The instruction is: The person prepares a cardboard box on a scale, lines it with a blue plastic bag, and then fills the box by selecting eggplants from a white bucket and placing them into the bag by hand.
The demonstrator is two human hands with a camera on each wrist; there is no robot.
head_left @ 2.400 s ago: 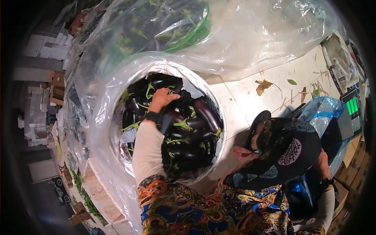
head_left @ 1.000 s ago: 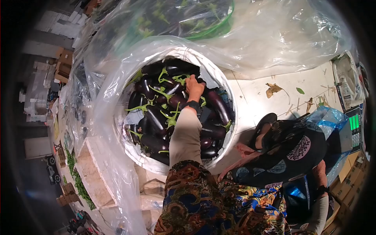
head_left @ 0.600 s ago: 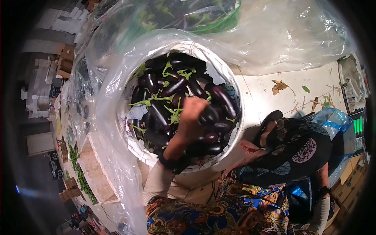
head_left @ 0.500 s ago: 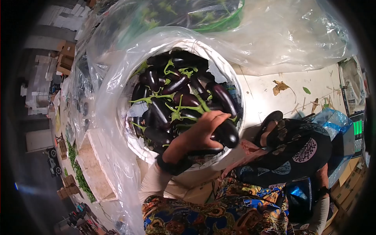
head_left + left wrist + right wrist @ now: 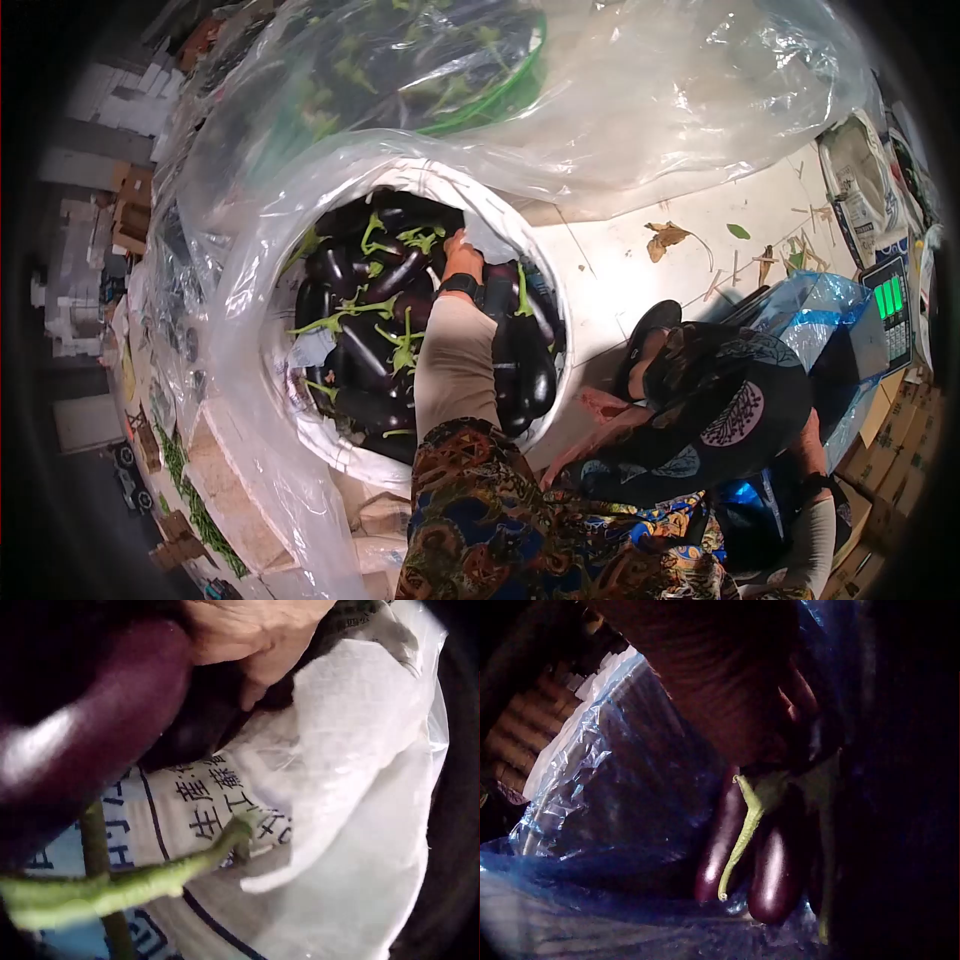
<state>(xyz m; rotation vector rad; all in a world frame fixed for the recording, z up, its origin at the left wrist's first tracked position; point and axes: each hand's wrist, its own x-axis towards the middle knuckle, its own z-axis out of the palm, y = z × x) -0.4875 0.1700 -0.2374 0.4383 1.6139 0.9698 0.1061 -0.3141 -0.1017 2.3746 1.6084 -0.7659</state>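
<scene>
My left hand [image 5: 462,260] reaches into a round white-lined basket [image 5: 425,175] full of glossy purple eggplants [image 5: 365,345] with green stems. In the left wrist view the left hand [image 5: 255,634] lies over a dark eggplant [image 5: 191,720], one fingertip pointing down beside it; I cannot tell whether it grips. A larger eggplant [image 5: 97,712] and a green stem [image 5: 142,889] are close by. In the right wrist view my right hand [image 5: 720,690] is in shadow above several eggplants [image 5: 776,877], inside blue plastic [image 5: 637,750]. Its fingers are mostly hidden.
Clear plastic sheeting [image 5: 690,110] spreads beyond the basket, covering a green-rimmed basket [image 5: 520,90] of eggplants. A scale [image 5: 888,300] with a green display stands at the right. Dry leaves [image 5: 670,240] lie on the pale floor. Cartons [image 5: 900,440] stand at the lower right.
My left hand gripped an eggplant and brought it to the basket's right side. Now that eggplant lies there, and the hand is back deeper among the others. The right arm stays in place.
</scene>
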